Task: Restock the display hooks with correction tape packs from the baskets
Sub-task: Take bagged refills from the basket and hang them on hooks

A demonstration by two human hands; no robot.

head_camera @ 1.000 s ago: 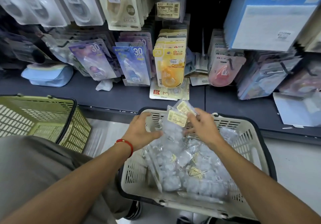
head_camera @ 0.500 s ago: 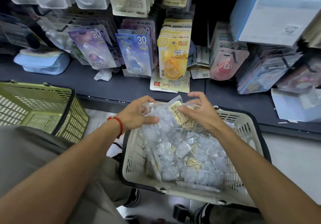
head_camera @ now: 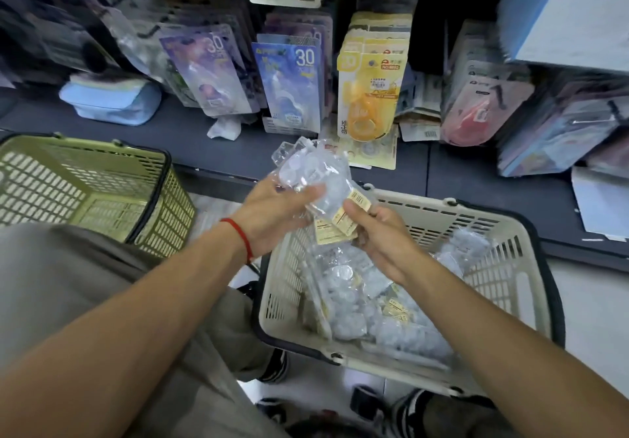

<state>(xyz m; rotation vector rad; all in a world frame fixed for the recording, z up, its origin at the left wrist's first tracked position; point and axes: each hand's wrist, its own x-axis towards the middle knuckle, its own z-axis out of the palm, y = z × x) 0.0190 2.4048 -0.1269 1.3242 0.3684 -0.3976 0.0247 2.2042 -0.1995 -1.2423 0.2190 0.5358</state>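
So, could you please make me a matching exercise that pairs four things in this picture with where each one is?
Things:
1. olive-green plastic basket
2. cream plastic basket with a dark rim
3. bundle of clear correction tape packs
4. pale blue fabric pouch

Places:
A. lying on the dark shelf at the far left
B. gripped by the left hand and right hand, above the basket
C. on the floor at the left
D. on the floor under the hands, holding clear packs

Pairs: 1-C, 2-D, 3-B, 4-A

Green basket, cream basket, red wristband.
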